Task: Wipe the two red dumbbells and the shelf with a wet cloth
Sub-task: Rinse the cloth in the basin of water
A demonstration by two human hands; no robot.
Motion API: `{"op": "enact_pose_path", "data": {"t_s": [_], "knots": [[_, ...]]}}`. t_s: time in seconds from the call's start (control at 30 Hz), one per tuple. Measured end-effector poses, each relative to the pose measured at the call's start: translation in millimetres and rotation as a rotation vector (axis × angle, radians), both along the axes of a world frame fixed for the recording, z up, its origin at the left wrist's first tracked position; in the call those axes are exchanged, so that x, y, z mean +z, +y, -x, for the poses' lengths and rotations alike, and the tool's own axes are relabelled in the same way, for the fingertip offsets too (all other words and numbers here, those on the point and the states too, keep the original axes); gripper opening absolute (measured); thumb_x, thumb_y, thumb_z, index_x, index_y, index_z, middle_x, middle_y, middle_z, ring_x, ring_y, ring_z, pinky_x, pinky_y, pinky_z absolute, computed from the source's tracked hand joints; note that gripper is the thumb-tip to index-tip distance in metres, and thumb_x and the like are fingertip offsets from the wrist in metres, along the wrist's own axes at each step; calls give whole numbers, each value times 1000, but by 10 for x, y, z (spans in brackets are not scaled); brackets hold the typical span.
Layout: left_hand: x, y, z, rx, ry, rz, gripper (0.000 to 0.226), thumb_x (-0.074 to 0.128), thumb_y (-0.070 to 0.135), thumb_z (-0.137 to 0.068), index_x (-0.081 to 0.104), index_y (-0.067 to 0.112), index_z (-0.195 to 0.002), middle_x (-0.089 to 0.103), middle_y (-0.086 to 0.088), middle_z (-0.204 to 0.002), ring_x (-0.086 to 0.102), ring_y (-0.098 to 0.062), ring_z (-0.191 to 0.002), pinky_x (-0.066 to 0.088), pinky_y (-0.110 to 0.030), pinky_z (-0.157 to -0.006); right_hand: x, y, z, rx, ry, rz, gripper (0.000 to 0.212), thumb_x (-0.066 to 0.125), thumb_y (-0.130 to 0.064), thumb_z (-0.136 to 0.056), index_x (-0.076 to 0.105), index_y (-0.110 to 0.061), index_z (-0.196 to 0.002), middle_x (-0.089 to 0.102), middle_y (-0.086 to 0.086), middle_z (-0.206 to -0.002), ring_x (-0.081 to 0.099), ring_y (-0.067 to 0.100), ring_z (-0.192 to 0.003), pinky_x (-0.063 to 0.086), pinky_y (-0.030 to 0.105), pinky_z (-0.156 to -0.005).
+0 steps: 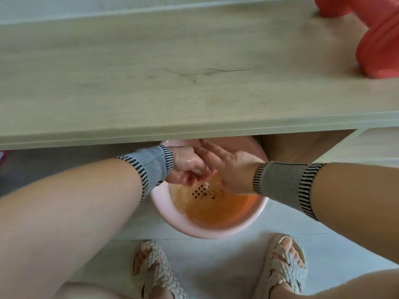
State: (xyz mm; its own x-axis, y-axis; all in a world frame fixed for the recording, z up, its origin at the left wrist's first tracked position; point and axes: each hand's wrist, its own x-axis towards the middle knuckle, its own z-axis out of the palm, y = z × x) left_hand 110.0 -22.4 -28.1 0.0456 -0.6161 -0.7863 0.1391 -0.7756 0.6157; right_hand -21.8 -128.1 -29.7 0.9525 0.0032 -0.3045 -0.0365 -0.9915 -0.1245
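A person crouches over a pale pink basin [172, 221] set on the light tiled floor [226, 266], both hands low over the water inside it, which looks orange against the basin's bottom. The left hand [187, 167] is wet and glistening, its fingers curled down and inward in a closed grip over the water; whether it pinches a cloth cannot be told, since nothing clearly shows between the fingers. The right hand [233, 167] lies beside and partly over it, touching it, with fingers straight and loosely spread toward the far rim. A cluster of dark red dots [205, 192] shows through the water just below the hands — a printed pattern or something submerged, the view does not settle which. Each wrist wears a grey knitted band with black-and-white striped edges, one on the left [151, 167] and one on the right [282, 186]. Above the basin, filling the upper half of the view, runs the light wood-grain shelf [172, 72], its front edge overhanging the basin's far side and hiding part of it. At the shelf's right end stand the 2 red dumbbells — the nearer one [380, 46] large at the frame's edge, the farther one [332, 7] cut off by the top corner — well apart from the hands. At the bottom, 2 feet in woven rope sandals, left [153, 270] and right [282, 266], rest on the tiles just short of the basin.
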Motion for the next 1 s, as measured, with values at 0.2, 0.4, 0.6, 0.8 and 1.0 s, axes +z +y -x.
{"op": "enact_pose_path", "data": {"t_s": [0.2, 0.4, 0.6, 0.8, 1.0], "knots": [[82, -70, 94, -102, -10, 3, 20, 55, -9, -90, 58, 8, -80, 52, 0, -56, 47, -6, -49, 35, -15, -43, 56, 40, -146, -37, -102, 118, 64, 40, -29, -98, 5, -10, -148, 32, 15, -143, 53, 27, -114, 44, 32, -92], [-19, -228, 127, -321, -562, -58, 16, 59, 13, -94, 56, 14, -78, 50, 4, -65, 41, -6, -52, 35, -17, -46, 9, 39, -294, -183, -54, 109, 22, 50, -20, -94, 58, -15, -113, 68, 4, -100, 64, 23, -79, 52, 32, -70], [-293, -171, 285, -485, -1113, -35, 19, 46, 10, -96, 54, 9, -113, 59, -2, -87, 57, -17, -76, 55, -33, -74, -143, 39, -361, -344, 184, -38, 21, 49, -19, -94, 59, -19, -113, 62, -2, -86, 59, 17, -72, 56, 30, -65], [-356, -125, 228, -329, -1089, 15, 14, 48, 9, -94, 62, 7, -93, 65, -8, -83, 61, -23, -70, 55, -35, -64, -260, 14, -438, -460, 237, -178, 29, 56, -19, -92, 53, -9, -120, 61, 2, -95, 60, 17, -79, 51, 24, -64], [-99, -66, -25, 90, -230, -74, 24, 45, 13, -100, 62, 9, -83, 47, 3, -54, 37, -6, -41, 28, -20, -45, -44, 111, -239, -223, -30, 37, 70, 47, -16, -96, 1, -19, -149, 30, 16, -140, 52, 28, -112, 44, 31, -90]]}}
